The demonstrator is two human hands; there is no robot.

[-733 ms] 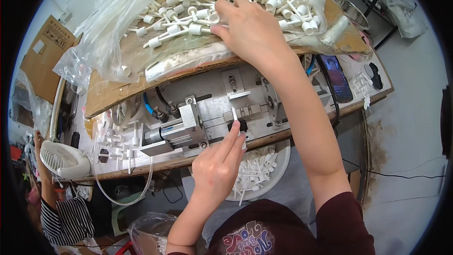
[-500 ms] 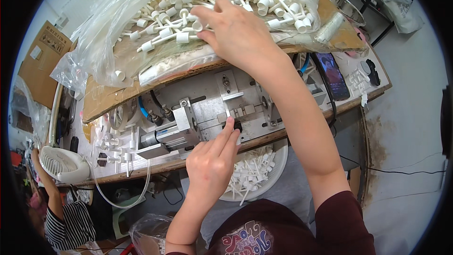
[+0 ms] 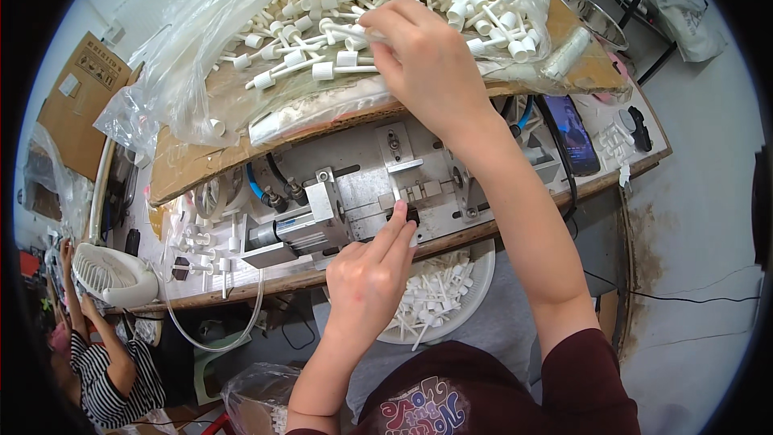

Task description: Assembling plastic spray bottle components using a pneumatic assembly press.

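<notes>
My right hand (image 3: 427, 64) reaches over a heap of white plastic sticks with ribbed caps (image 3: 322, 8) on a cardboard sheet. Thumb and fingers are closed on one white capped stick (image 3: 348, 31) at the heap's near edge; its far part lies among the others. My left hand (image 3: 369, 278) has its index and middle fingers stretched out side by side, tips resting by a small black part of the metal fixture (image 3: 413, 193). A thin white piece (image 3: 395, 188) stands in the fixture just beyond those fingertips. The left hand's thumb is hidden.
A metal cylinder unit (image 3: 298, 229) with blue and black hoses sits left of the fixture. Below the bench edge is a round white basin (image 3: 481, 290) of sticks. A phone (image 3: 570, 137) lies right, a white fan (image 3: 113, 274) left. Another person in stripes (image 3: 117, 379) works at far left.
My right hand has shifted slightly right, its fingers closing from a looser spread onto a capped stick. My left fingers stay at the fixture. The person at far left has moved their arms.
</notes>
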